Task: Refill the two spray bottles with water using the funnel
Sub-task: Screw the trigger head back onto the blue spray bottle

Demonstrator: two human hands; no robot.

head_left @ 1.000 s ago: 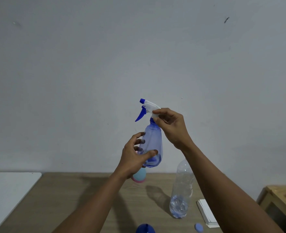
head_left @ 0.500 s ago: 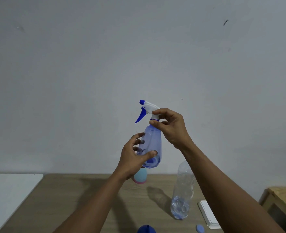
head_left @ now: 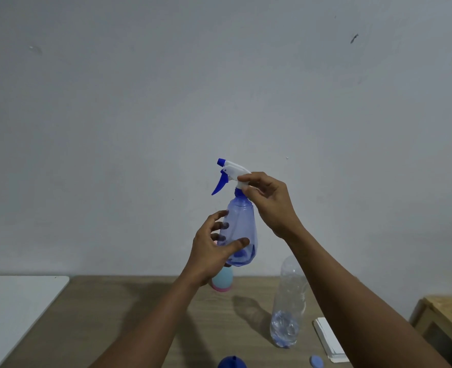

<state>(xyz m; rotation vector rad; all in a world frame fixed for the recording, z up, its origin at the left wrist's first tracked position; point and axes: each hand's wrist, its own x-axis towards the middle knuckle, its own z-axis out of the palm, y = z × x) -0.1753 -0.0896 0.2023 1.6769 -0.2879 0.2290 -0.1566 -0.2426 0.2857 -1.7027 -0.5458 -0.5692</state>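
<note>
Blue-tinted clear plastic up in open air: spray bottle (head_left: 239, 229) held nearly upright, well above the table (head_left: 113, 314) and in front of a bare grey wall (head_left: 219, 88), with free room on every side of it. Below and behind the left hand (head_left: 211, 251), partly hidden, a pale blue bottle (head_left: 223, 281) with a pink base, standing near the table's far edge. To the right, beside the right forearm, a tall clear water bottle (head_left: 290, 301), upright, a little water in its bottom, well apart from the held one. At the near edge, cut off by the frame, a dark blue funnel (head_left: 232, 363); right of it a small blue cap (head_left: 316, 361) lying flat, then a white stack of cards (head_left: 328, 339) near the table's right edge. Left grip wrapped round the lower body of the spray bottle, thumb across the near face, fingers seen through the plastic on the far side. Right hand (head_left: 270, 200) pinching the white trigger head (head_left: 232, 170) at its neck, just above the blue collar; nozzle and blue trigger pointing left. Brown wood-grain table top, crossed by shadows of arms and bottle; a white surface (head_left: 14, 309) adjoining at the left, a light wooden frame (head_left: 448, 314) off the right edge.
</note>
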